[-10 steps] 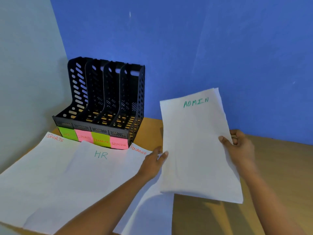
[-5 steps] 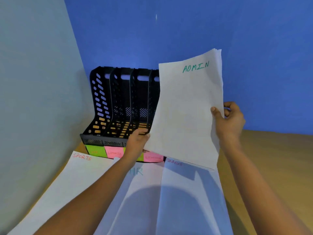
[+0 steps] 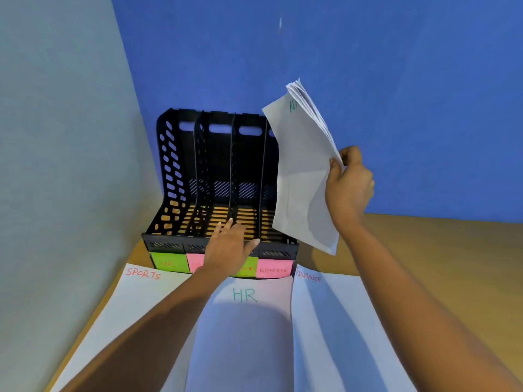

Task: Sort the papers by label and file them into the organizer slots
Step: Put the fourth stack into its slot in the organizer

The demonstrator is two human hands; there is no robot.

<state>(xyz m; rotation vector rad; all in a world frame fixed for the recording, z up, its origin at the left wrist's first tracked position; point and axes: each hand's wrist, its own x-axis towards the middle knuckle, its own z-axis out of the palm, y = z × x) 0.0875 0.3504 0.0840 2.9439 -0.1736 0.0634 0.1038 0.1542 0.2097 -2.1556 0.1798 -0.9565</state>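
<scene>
— Papers marked ADMIN, where exactly?
— Up off the surface, pinched at the right edge by the right hand. Thumb pressed on the near face, fingers curled behind. Held upright, tilted, turned almost edge-on, so only the first letters of the label show.
— Any nearer the organizer?
— Lower left corner overlapping the rightmost slot from this view. Cannot tell whether inside the slot or in front of it. Bottom corner hanging just right of the organizer's front.
— And the left hand?
— Laid palm down over the front lip, gripping nothing. Fingers straight and slightly spread, tips on the slatted floor around the third slot. Thumb tip touching the lip beside the fourth.
— Labels on the front?
— Four sticky notes, running green, pink, green, pink. Pink ADMIN note just right of and below the left thumb. Middle two partly hidden under the same hand.
— Anything nearer than those fingers?
— Three sheets flat on the surface: SPORTS sheet left of the left forearm, HR sheet between the forearms, FINANCE sheet partly under the right forearm.
</scene>
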